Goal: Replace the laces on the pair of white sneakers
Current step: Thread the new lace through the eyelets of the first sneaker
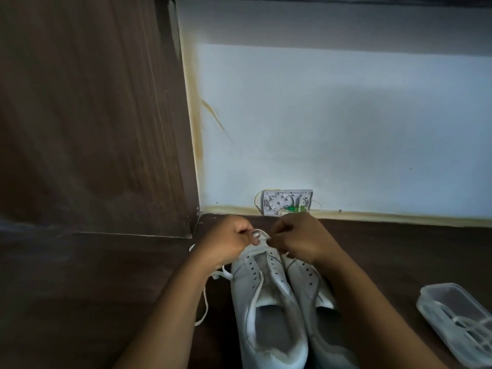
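The pair of white sneakers stands side by side at the centre bottom of the view, toes toward 12 o'clock. The left sneaker [275,291] and the right sneaker [306,286] touch along their inner sides, smooth leather-like uppers dotted with two rows of dark eyelets each. A flat white lace [206,302] crosses the left sneaker's toe-end eyelets. One strand runs down its tongue and another trails loosely off toward 9 o'clock.

The left hand [229,241], fingers curled, pinches the lace at the toe end. The right hand [298,241] is just beside it at 3 o'clock, also curled and pinching the lace.

The sneakers rest on a dark wood-grain surface [80,288]. At 4 o'clock lies a clear ribbed plastic container [452,315]. At 12 o'clock a white rectangular wall box [287,201] sits low on the pale matte wall [346,129]. A dark wood-grain panel [93,115] rises at 10 o'clock.
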